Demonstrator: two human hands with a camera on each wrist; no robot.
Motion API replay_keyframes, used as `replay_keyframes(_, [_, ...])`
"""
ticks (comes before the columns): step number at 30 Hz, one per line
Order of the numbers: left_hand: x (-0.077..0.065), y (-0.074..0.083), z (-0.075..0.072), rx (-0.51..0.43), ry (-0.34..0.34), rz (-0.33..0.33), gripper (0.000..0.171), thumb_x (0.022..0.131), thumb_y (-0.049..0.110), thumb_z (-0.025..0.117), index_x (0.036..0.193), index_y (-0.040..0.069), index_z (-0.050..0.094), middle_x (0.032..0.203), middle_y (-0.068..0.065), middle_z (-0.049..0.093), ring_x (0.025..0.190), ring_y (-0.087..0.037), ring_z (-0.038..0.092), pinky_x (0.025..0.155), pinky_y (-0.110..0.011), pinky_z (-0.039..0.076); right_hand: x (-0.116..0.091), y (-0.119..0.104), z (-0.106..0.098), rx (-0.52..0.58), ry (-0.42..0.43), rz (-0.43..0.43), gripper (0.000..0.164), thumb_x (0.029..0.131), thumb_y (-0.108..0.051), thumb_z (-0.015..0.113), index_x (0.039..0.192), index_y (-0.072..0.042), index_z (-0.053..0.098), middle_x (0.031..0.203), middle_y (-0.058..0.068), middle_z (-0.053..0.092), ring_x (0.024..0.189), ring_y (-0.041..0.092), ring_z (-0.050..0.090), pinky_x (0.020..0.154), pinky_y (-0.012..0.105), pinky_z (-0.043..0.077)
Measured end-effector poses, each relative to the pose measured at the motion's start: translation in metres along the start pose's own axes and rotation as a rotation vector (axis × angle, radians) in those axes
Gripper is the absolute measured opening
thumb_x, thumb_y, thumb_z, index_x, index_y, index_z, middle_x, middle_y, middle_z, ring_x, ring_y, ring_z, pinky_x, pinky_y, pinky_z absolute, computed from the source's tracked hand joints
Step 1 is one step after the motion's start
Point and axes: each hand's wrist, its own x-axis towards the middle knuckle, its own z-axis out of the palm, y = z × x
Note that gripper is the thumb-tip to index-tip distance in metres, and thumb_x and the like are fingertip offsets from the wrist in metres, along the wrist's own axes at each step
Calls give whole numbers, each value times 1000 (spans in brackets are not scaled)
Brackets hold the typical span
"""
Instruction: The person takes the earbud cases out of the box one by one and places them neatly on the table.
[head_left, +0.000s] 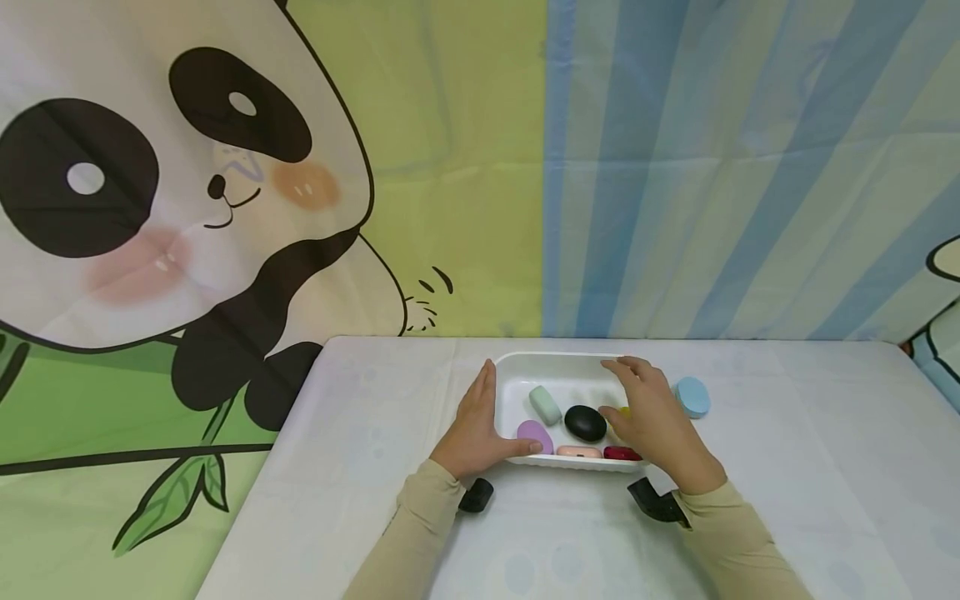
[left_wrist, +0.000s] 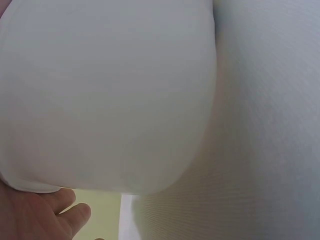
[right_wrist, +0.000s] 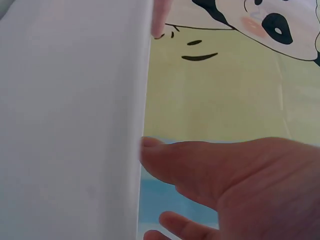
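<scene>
A shallow white tray (head_left: 517, 367) sits between both hands on the white-covered table. In it lie a mint-green cylinder (head_left: 545, 405), a black oval piece (head_left: 585, 423), a purple oval (head_left: 535, 435), a pink bar (head_left: 579, 452) and a red piece (head_left: 622, 453). My left hand (head_left: 483, 429) holds the tray's left end, fingers along the outer wall, thumb over the near corner. Over the right end, my right hand (head_left: 660, 421) spreads its thumb and fingers apart, partly hiding a yellow piece (head_left: 624, 411). The tray's outer wall (right_wrist: 75, 120) fills the right wrist view's left side.
A light-blue round piece (head_left: 692, 397) lies on the table (head_left: 810, 467) just right of the tray, beside the right hand. Black wrist straps (head_left: 656, 502) show near each sleeve. A printed panda and striped cloth (head_left: 465, 167) hangs behind the table's far edge.
</scene>
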Motion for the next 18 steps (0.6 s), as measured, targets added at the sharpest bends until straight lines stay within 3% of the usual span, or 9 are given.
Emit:
replay_keyframes(10, [0, 0, 0, -13, 3, -11, 142, 68, 69, 81, 161, 9, -6, 169, -5, -4, 154, -23, 3, 121, -46, 16, 3, -11, 14, -11, -94, -39, 63, 82, -9, 83, 138, 2, 56, 140, 27, 50, 127, 49, 46, 101, 58, 44])
replay_keyframes(18, [0, 0, 1, -6, 8, -11, 141, 68, 69, 82, 161, 8, -6, 169, -5, -4, 154, -24, 3, 121, -47, 16, 7, -12, 20, 4, -200, -89, 51, 83, -3, 76, 133, -1, 62, 132, 21, 59, 120, 45, 53, 96, 55, 47])
